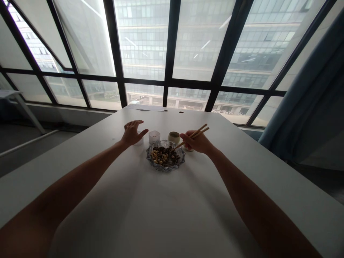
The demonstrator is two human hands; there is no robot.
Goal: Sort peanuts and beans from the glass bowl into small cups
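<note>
My right hand (197,141) is closed round a pair of wooden chopsticks (201,131), their tips down at the contents of a scalloped glass bowl (166,168). Pale nuts (156,156) lie at the bowl's left, and dark dried pieces (170,153), perhaps tea leaves, fill much of the rest. My left hand (132,132) is open, thumb and fingers apart, above a small whitish cup (139,142) that it partly hides. Behind the bowl stand a translucent cup (154,136) and a round beige cup (174,137). Another small container under my right hand is mostly hidden.
The white table (161,208) reaches toward large framed windows (145,39). Papers (146,107) lie at its far edge, near two dark round holes. A blue curtain (303,86) hangs at the right, and another white table (10,94) stands at the far left.
</note>
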